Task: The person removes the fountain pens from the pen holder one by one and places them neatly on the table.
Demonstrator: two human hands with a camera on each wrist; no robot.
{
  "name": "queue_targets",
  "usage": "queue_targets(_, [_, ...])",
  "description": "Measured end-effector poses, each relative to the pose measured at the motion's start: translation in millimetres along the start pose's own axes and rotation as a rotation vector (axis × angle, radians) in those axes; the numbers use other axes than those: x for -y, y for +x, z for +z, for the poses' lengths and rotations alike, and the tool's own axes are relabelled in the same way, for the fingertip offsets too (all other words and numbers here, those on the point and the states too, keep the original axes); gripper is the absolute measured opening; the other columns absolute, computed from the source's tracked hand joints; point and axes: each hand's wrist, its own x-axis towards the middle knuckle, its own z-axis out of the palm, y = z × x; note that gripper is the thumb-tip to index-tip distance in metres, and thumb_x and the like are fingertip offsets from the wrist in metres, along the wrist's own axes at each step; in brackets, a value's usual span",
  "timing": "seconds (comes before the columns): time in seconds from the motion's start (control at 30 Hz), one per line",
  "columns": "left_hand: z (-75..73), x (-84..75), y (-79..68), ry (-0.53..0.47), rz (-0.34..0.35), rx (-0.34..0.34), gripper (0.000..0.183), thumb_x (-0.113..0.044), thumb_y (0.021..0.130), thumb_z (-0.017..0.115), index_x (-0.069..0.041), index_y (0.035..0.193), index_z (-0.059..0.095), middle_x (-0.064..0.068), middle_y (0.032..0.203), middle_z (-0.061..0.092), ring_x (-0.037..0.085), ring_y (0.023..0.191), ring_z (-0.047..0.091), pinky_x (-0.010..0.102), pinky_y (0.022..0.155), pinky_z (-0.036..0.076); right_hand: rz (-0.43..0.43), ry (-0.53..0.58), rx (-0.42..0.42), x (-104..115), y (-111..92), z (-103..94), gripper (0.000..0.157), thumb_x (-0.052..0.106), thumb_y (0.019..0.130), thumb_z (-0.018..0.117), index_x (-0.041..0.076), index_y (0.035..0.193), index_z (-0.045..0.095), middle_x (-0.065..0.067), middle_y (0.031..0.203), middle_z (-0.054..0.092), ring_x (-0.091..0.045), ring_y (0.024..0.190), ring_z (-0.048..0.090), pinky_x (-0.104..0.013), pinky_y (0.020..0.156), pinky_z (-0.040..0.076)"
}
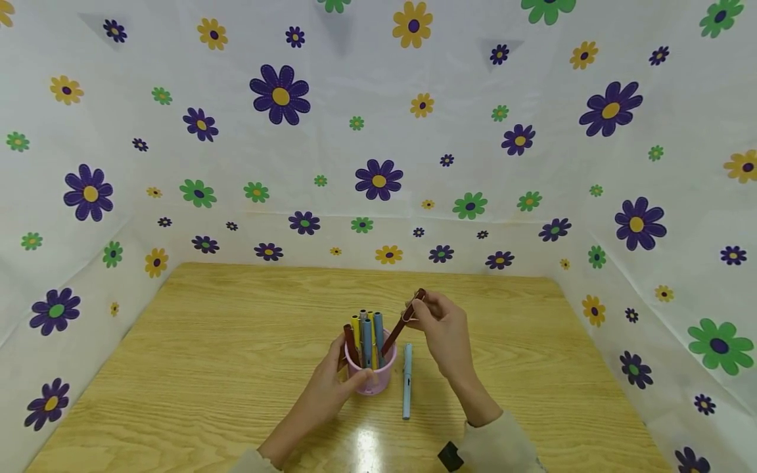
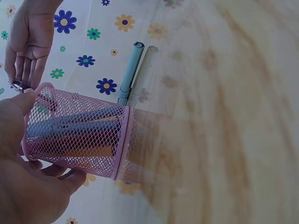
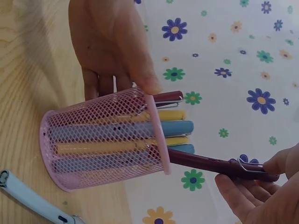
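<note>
A pink mesh pen cup (image 1: 374,385) stands on the table, and my left hand (image 1: 326,386) grips it from the left, thumb at the front near the rim. Several capped pens are in it: blue pens (image 3: 184,128), yellow pens (image 3: 175,115) and a dark red pen (image 1: 350,341) by the left side. Between thumb and fingers, my right hand (image 1: 445,332) pinches another dark red pen (image 3: 205,163) near its clip end. That pen leans to the right, its lower end inside the cup's rim. Right of the cup, a light blue pen (image 1: 407,387) lies on the table.
The wood-grain table (image 1: 236,328) is enclosed at the back and both sides by white sheeting (image 1: 331,151) printed with flowers. A small black object (image 1: 451,456) sits by the right sleeve (image 1: 499,447).
</note>
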Motion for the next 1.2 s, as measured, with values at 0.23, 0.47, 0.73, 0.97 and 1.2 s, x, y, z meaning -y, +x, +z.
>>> queue_targets(0.23, [-0.2, 1.2, 1.2, 0.004, -0.008, 0.008, 0.089, -0.027, 0.099, 0.073, -0.002, 0.164, 0.016, 0.026, 0.161, 0.034, 0.042, 0.147, 0.036, 0.057, 0.119, 0.032, -0.031, 0.050, -0.074, 7.2, 2.9, -8.9, 0.020, 0.004, 0.105, 0.059, -0.010, 0.118, 0.065, -0.025, 0.105, 0.071, -0.028, 0.089, 0.076, -0.040, 0.080, 0.065])
queue_targets(0.47, [0.2, 1.1, 2.7, 0.021, -0.011, 0.012, 0.088, -0.027, 0.100, 0.072, -0.002, 0.164, 0.016, 0.027, 0.161, 0.034, 0.044, 0.146, 0.037, 0.057, 0.117, 0.035, -0.057, 0.080, -0.142, 12.2, 3.8, -14.2, 0.021, 0.005, 0.105, 0.058, -0.010, 0.118, 0.065, -0.021, 0.103, 0.073, -0.025, 0.087, 0.076, -0.039, 0.079, 0.065])
queue_targets(0.73, [0.9, 3.5, 2.7, 0.029, -0.009, 0.003, 0.089, -0.027, 0.099, 0.073, -0.001, 0.163, 0.017, 0.027, 0.161, 0.033, 0.045, 0.145, 0.038, 0.057, 0.119, 0.032, -0.037, 0.084, -0.154, 15.2, 1.9, -26.6, 0.023, 0.007, 0.106, 0.058, -0.008, 0.121, 0.065, -0.015, 0.101, 0.074, -0.026, 0.085, 0.076, -0.040, 0.080, 0.064])
queue_targets(0.97, [1.3, 2.1, 2.1, 0.037, -0.013, 0.004, 0.089, -0.026, 0.099, 0.072, 0.000, 0.163, 0.017, 0.028, 0.160, 0.034, 0.045, 0.144, 0.040, 0.056, 0.119, 0.033, 0.032, 0.072, -0.154, 18.8, 1.2, -40.4, 0.027, 0.009, 0.107, 0.057, -0.009, 0.126, 0.062, -0.012, 0.100, 0.073, -0.026, 0.086, 0.076, -0.039, 0.082, 0.064])
queue_targets(1.2, [0.0, 2.2, 2.3, 0.026, -0.014, 0.015, 0.088, -0.027, 0.100, 0.071, 0.000, 0.163, 0.016, 0.029, 0.160, 0.034, 0.045, 0.144, 0.039, 0.056, 0.118, 0.034, 0.083, 0.039, -0.144, 19.2, 0.0, -52.8, 0.031, 0.011, 0.107, 0.057, -0.012, 0.129, 0.060, -0.010, 0.098, 0.072, -0.024, 0.085, 0.076, -0.037, 0.081, 0.064])
